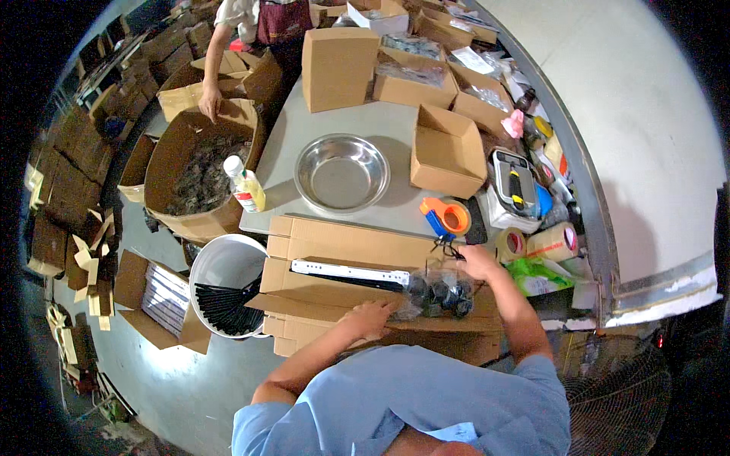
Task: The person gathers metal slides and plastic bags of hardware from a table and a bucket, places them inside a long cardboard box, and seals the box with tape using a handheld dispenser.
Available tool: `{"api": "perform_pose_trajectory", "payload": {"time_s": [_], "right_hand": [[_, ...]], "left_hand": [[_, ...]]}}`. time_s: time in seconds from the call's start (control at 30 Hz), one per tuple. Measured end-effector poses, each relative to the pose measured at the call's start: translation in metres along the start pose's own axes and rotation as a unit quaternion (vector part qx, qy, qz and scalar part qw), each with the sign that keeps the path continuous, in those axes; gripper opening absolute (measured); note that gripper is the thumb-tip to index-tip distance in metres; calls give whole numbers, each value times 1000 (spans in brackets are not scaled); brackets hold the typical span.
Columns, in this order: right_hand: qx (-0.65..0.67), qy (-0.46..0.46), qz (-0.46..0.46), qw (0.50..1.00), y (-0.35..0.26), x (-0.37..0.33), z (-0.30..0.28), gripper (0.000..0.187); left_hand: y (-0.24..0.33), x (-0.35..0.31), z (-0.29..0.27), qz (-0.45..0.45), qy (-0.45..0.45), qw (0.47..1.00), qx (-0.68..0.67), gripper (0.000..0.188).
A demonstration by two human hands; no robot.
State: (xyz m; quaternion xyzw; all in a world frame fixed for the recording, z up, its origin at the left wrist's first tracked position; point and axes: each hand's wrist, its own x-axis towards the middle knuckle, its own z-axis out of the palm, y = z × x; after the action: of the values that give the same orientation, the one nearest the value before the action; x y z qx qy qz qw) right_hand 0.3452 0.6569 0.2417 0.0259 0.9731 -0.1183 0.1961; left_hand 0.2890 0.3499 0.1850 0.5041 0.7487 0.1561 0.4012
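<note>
An open cardboard box lies in front of me with its flaps spread. Inside it are a long white metal rail with holes and a dark piece alongside. A clear plastic bag of round black parts covers the box's right end. My left hand rests on the near flap, fingers stretched toward the bag. At the bag's far end, my right hand has its fingers closed on what looks like the plastic. Thin black strands show by those fingertips. Just beyond lies an orange and blue tape dispenser.
A steel bowl, a bottle and an empty carton stand on the table. Left of the box is a white bucket of black strips. Tape rolls lie right. Another person's hand touches a large carton.
</note>
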Motion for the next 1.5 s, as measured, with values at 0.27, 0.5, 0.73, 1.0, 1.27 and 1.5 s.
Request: {"api": "perform_pose_trajectory", "payload": {"time_s": [0.27,0.5,0.73,1.0,1.27,1.5], "right_hand": [[-77,119,8,990,-39,-51,78,31],[69,214,28,974,-21,-63,117,39],[103,423,5,900,-63,-68,56,8],[-54,267,-1,962,-61,-47,109,30],[6,266,-47,963,-31,-34,151,43],[227,248,-79,938,-25,-46,103,32]], "left_hand": [[-15,8,33,19,50,998,30,68],[-3,-1,31,-5,32,999,42,76],[1,-7,34,-1,53,996,65,77],[-3,-9,36,25,76,992,95,80],[-21,1,52,39,93,991,93,75],[-8,-6,35,57,81,991,93,80]]}}
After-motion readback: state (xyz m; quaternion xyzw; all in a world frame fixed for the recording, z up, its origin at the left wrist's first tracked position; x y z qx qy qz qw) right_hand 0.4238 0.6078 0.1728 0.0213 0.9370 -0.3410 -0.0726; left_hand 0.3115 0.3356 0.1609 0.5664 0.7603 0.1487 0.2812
